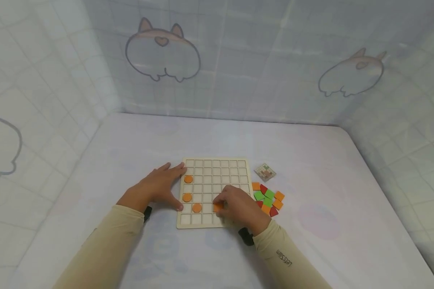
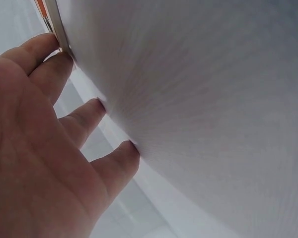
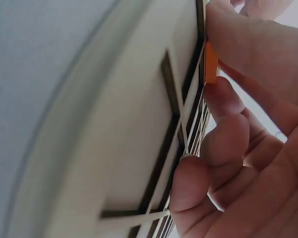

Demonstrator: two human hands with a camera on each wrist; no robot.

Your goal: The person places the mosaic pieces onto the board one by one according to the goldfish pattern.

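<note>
A pale wooden grid board [image 1: 217, 159] lies flat on the table. My left hand [image 1: 155, 186] spreads its fingers along the board's left edge, thumb and forefinger touching it; in the left wrist view its other fingertips [image 2: 125, 153] rest on the table. Over the board's lower right part, my right hand [image 1: 240, 206] pinches an orange square tile [image 1: 218, 207] between thumb and fingers. The right wrist view shows this orange tile [image 3: 211, 63] low in the grid, its far side hidden by the fingers. Three orange round discs [image 1: 197, 207] sit in cells on the left.
Right of the board lies a loose pile of orange squares [image 1: 279, 196], green squares [image 1: 268, 201] and red rounded-edge pieces [image 1: 273, 211]. Behind the pile is a small patterned card [image 1: 265, 172]. Pale fabric walls [image 1: 238, 80] with cartoon outlines enclose the table at the back and sides.
</note>
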